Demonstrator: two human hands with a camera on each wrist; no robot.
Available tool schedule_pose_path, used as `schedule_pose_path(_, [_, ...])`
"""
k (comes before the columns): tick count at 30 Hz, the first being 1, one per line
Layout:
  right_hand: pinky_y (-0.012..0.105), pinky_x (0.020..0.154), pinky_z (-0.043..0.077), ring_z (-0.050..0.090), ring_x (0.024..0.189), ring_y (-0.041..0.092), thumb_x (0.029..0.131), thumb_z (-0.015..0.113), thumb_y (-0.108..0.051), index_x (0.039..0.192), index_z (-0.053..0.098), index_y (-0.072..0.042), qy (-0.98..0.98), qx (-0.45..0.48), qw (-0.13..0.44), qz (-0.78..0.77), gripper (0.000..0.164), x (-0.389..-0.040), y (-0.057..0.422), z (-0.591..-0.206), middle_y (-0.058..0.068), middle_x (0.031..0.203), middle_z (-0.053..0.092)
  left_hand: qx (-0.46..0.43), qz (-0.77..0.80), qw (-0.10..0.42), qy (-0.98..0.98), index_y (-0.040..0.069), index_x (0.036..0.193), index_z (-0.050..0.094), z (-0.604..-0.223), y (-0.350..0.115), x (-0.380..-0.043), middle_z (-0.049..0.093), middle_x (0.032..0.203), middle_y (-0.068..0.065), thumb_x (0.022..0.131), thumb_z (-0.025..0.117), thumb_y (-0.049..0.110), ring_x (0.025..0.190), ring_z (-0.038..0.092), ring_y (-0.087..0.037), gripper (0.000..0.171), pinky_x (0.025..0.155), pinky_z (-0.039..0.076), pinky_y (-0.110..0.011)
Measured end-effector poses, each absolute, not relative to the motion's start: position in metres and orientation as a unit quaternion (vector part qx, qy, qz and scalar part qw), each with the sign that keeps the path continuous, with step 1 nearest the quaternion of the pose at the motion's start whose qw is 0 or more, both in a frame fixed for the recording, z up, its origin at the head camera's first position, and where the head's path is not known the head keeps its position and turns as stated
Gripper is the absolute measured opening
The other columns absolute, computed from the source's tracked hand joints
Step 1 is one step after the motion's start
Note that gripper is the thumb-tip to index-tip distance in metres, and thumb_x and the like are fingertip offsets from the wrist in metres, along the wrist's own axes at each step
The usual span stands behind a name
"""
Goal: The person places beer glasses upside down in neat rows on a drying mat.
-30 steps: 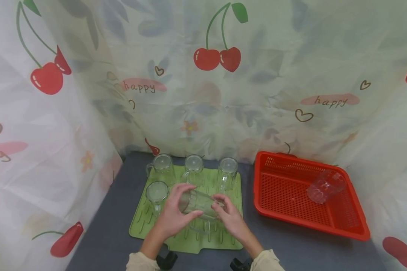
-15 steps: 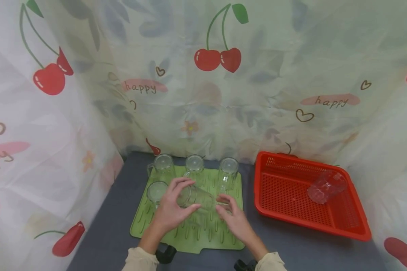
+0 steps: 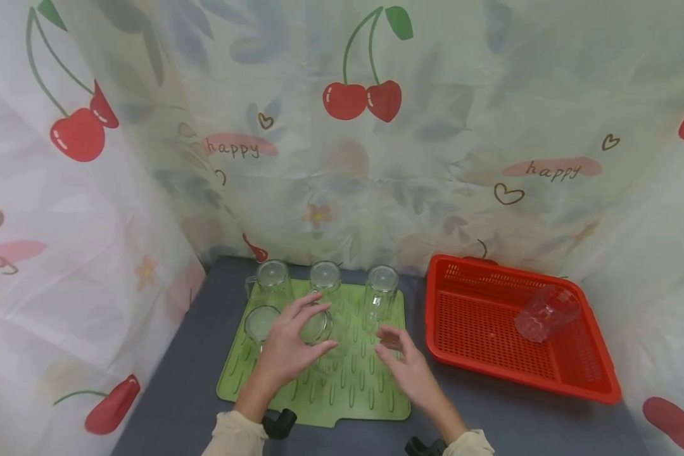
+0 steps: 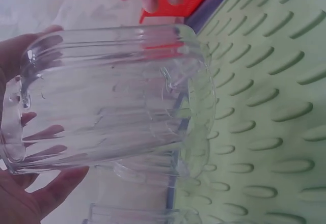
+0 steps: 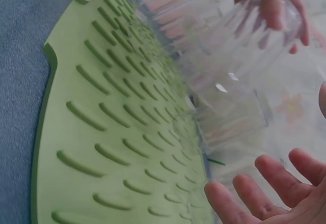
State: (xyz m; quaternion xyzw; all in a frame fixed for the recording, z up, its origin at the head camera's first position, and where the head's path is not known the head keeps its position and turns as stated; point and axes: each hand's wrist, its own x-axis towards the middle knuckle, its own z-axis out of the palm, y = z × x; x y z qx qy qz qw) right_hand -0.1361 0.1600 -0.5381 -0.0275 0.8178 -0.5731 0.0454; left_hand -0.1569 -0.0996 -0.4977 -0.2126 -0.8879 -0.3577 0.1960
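My left hand (image 3: 287,345) grips a clear glass mug (image 4: 117,96) around its base end. The mug is upside down, with its mouth close over the green ridged drying mat (image 3: 370,380). Apart from it, to the right, my right hand (image 3: 407,367) is held with relaxed fingers and nothing in them; its fingers (image 5: 275,175) show spread over the mat's right part. Beside the left hand stands an inverted glass mug (image 3: 261,323), partly covered by that hand. Behind, three more upturned mugs line the mat's back edge, the rightmost mug (image 3: 382,278) standing somewhat apart.
A red perforated plastic basket (image 3: 490,367) sits to the right on the dark grey tabletop (image 3: 177,380). One clear glass (image 3: 547,313) lies on its side inside. Cherry-printed sheeting (image 3: 342,190) walls the back and both sides.
The mug has turned from lying sideways between both hands to mouth down in the left hand. My right hand has let go of it and moved right.
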Motion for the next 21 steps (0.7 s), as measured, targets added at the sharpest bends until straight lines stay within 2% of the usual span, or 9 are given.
schedule_pose_path(3, [0.043, 0.103, 0.053, 0.058, 0.131, 0.026, 0.100, 0.064, -0.044, 0.141, 0.052, -0.022, 0.820, -0.027, 0.043, -0.570, 0.049, -0.134, 0.165, -0.533, 0.003, 0.139, 0.063, -0.203, -0.353, 0.182, -0.895, 0.025, 0.137, 0.065, -0.498, -0.099, -0.157, 0.055, 0.150, -0.001, 0.071, 0.095, 0.028, 0.138, 0.054, -0.028, 0.073, 0.105, 0.053, -0.052])
schedule_pose_path(14, [0.029, 0.099, 0.052, 0.057, 0.133, 0.025, 0.102, 0.061, -0.043, 0.142, 0.049, -0.021, 0.832, -0.030, 0.041, -0.553, 0.047, -0.131, 0.190, -0.520, 0.003, 0.141, 0.061, -0.202, -0.332, 0.142, -0.911, 0.026, 0.138, 0.065, -0.514, -0.096, -0.163, 0.055, 0.149, -0.002, 0.068, 0.096, 0.025, 0.137, 0.054, -0.030, 0.077, 0.109, 0.050, -0.054])
schedule_pose_path(21, [0.028, 0.100, 0.051, 0.057, 0.133, 0.026, 0.103, 0.060, -0.040, 0.144, 0.048, -0.018, 0.840, -0.035, 0.027, -0.541, 0.048, -0.131, 0.203, -0.510, 0.005, 0.141, 0.061, -0.191, -0.334, 0.108, -0.917, 0.025, 0.137, 0.065, -0.522, -0.093, -0.165, 0.054, 0.150, 0.000, 0.068, 0.096, 0.023, 0.137, 0.053, -0.033, 0.075, 0.109, 0.049, -0.055])
